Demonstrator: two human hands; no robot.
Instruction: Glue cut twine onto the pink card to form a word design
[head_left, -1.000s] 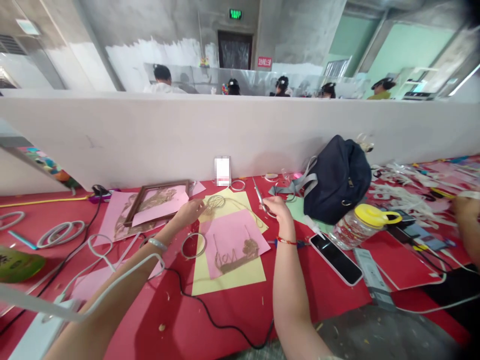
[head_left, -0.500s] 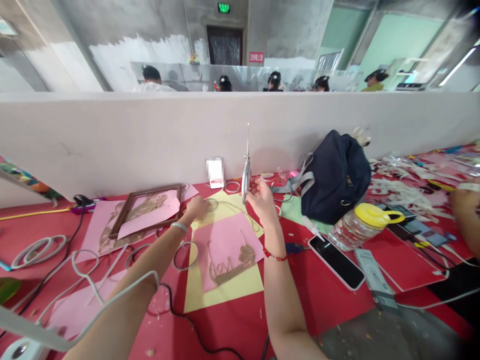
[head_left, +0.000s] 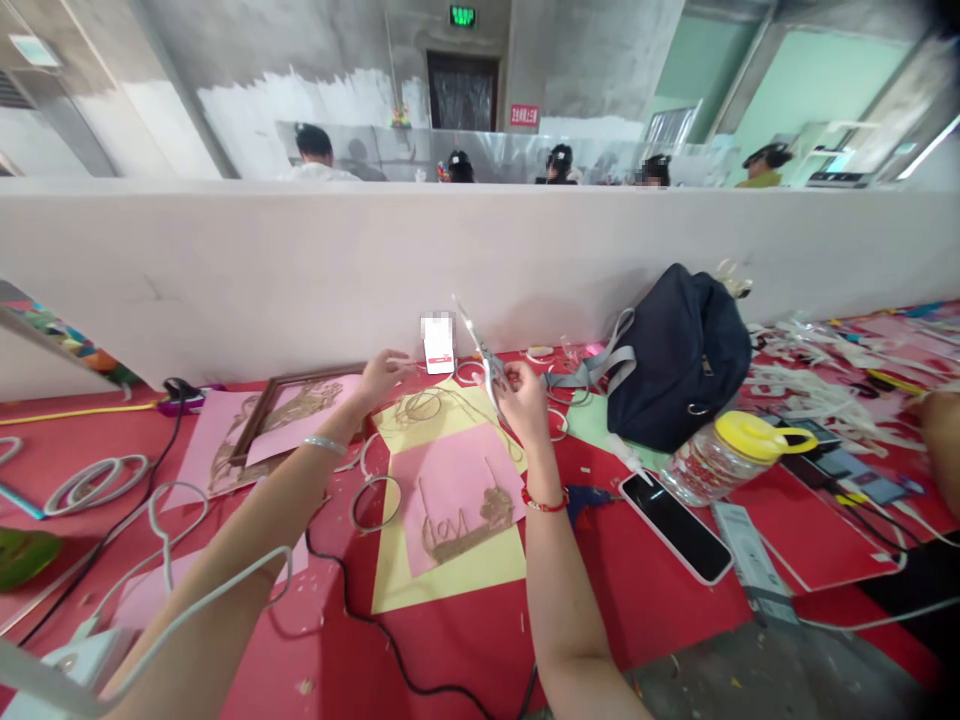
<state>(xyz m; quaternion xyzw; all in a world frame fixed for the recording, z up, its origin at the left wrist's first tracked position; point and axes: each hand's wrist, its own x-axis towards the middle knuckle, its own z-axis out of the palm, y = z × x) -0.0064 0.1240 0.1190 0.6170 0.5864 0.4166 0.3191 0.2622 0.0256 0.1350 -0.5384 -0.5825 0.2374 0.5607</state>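
Note:
My right hand (head_left: 523,398) is closed on a pair of silver scissors (head_left: 480,350), whose blades point up and to the left above the yellow sheet (head_left: 442,570). My left hand (head_left: 381,378) is raised near the sheet's far left corner, fingers pinched on a thin tan twine (head_left: 424,405) that loops over the paper. A pink sheet (head_left: 450,490) with a brown twine design lies on the yellow one, below both hands.
A brown picture frame (head_left: 259,425) on pink paper lies to the left. A navy bag (head_left: 679,355), a yellow-lidded jar (head_left: 724,455) and a phone (head_left: 679,525) sit to the right. White rings (head_left: 90,482) and a black cable (head_left: 360,630) cross the red table. Another person's hand (head_left: 941,430) shows at far right.
The scissors came up off the table in my right hand, stood upright, then tilted left. My left hand moved back and left along the twine.

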